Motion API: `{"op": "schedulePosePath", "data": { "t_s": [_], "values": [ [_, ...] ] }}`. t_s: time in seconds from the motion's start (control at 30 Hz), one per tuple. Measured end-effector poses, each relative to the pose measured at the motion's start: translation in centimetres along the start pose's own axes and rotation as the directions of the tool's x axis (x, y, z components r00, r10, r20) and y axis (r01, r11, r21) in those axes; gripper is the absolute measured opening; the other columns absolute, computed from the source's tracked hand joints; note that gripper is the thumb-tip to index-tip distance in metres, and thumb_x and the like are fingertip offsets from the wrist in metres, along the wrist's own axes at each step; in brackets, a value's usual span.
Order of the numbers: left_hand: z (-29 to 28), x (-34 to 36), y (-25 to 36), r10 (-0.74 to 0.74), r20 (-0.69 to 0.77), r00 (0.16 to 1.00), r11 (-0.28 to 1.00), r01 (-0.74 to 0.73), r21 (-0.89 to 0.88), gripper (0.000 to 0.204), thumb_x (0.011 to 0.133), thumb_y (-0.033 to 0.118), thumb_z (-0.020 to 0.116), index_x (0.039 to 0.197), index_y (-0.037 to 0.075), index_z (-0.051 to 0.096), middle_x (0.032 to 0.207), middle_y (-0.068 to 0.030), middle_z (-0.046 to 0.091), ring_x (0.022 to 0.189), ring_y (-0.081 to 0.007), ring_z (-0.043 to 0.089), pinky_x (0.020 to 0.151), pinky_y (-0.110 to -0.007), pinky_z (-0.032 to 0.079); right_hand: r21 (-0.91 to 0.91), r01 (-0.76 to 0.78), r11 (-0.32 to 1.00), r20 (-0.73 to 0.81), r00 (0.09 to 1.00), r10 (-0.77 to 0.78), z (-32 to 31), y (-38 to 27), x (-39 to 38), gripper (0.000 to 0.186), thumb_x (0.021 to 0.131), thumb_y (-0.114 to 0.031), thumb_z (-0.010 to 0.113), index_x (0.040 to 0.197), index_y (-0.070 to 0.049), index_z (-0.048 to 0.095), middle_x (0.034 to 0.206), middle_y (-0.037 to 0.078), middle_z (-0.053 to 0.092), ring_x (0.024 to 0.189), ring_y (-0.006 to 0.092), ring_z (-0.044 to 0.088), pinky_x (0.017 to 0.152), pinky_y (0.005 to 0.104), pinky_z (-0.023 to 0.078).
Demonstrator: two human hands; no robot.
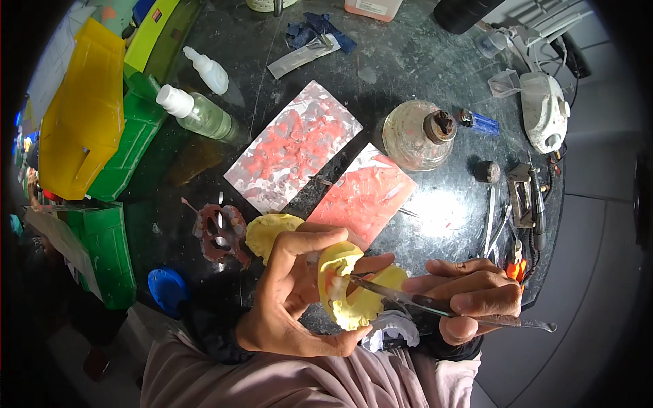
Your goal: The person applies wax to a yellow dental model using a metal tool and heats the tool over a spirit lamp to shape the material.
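Left hand (289,292), grip clenched on yellow dental cast (354,289), lower centre | right hand (469,292) pinches metal wax knife (408,298), tip at pink wax rim (335,282) | progress: wax seated, shaping seemingly unfinished | second cast (269,234) just left, spirit lamp (418,136) well above; bench (408,68) edge close below hands, little room.

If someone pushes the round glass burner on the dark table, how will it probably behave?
The glass burner looks squat and wide-based, so it would probably slide rather than tip. Its clear glass body seems fragile, and likely slippery. The dark table looks smooth, so little push may move it.
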State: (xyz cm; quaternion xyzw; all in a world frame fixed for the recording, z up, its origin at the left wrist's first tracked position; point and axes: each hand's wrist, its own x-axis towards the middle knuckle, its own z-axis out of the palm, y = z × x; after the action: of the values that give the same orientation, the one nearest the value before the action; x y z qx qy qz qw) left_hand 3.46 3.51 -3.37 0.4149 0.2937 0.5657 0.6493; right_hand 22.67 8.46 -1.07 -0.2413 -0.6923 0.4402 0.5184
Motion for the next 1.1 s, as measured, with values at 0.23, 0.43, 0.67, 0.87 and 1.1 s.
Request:
{"op": "schedulePosePath", "data": {
  "t_s": [0.23, 0.43, 0.67, 0.87, 1.1],
  "values": [
    [-0.2, 0.0, 0.2, -0.010, 0.038, 0.999, 1.000, 0.010, -0.025, 0.082, 0.062, -0.013, 0.068, 0.128, 0.004, 0.022, 0.127, -0.0134, 0.033, 0.117, -0.0377, 0.042, 0.090, -0.035, 0.046, -0.194, 0.060, 0.979, 0.073, 0.996, -0.046, -0.1, 0.5, 0.2, 0.023, 0.087, -0.026, 0.055, 0.090, -0.006, 0.044, 0.066, 0.010, 0.064, 0.064, 0.0208, 0.067, 0.068, 0.0268, 0.054],
    [-0.2, 0.0, 0.2, -0.017, 0.042, 0.999, 0.998, 0.019, -0.055, 0.082, 0.063, -0.013, 0.067, 0.129, 0.004, 0.021, 0.127, -0.0136, 0.033, 0.118, -0.0380, 0.041, 0.089, -0.035, 0.047, -0.126, 0.070, 0.990, 0.159, 0.986, -0.050, -0.6, 0.4, 0.4, 0.022, 0.087, -0.021, 0.055, 0.094, -0.004, 0.042, 0.068, 0.013, 0.064, 0.069, 0.0236, 0.067, 0.072, 0.0318, 0.054],
    [-0.4, 0.0, 0.3, -0.024, 0.044, 0.999, 0.999, 0.026, -0.041, 0.083, 0.062, -0.014, 0.066, 0.129, 0.005, 0.020, 0.128, -0.0147, 0.033, 0.118, -0.0381, 0.041, 0.090, -0.036, 0.046, 0.022, 0.033, 0.999, 0.077, 0.996, -0.034, -0.2, 0.9, 0.0, 0.029, 0.074, -0.011, 0.070, 0.091, 0.004, 0.051, 0.072, 0.021, 0.063, 0.074, 0.0330, 0.065, 0.068, 0.0408, 0.055],
    [-0.2, 0.1, 0.3, 0.004, -0.024, 1.000, 0.998, -0.003, 0.058, 0.081, 0.061, -0.011, 0.069, 0.129, 0.000, 0.026, 0.120, -0.0155, 0.041, 0.114, -0.0312, 0.047, 0.090, -0.034, 0.046, 0.041, -0.002, 0.999, -0.044, 0.999, 0.004, -0.2, 1.0, -0.9, 0.027, 0.076, -0.010, 0.069, 0.092, 0.003, 0.051, 0.074, 0.022, 0.064, 0.075, 0.0333, 0.065, 0.069, 0.0414, 0.054],
    [-0.2, 0.3, 0.8, 0.124, -0.142, 0.982, 0.887, -0.046, 0.459, 0.068, 0.059, -0.003, 0.072, 0.121, -0.004, 0.043, 0.109, -0.0142, 0.047, 0.093, -0.0202, 0.055, 0.080, -0.028, 0.049, 0.026, -0.008, 1.000, -0.098, 0.995, 0.011, 0.4, 0.4, -0.6, 0.026, 0.076, -0.018, 0.068, 0.087, 0.000, 0.053, 0.073, 0.020, 0.064, 0.075, 0.0332, 0.065, 0.072, 0.0390, 0.054]
  ]
}}
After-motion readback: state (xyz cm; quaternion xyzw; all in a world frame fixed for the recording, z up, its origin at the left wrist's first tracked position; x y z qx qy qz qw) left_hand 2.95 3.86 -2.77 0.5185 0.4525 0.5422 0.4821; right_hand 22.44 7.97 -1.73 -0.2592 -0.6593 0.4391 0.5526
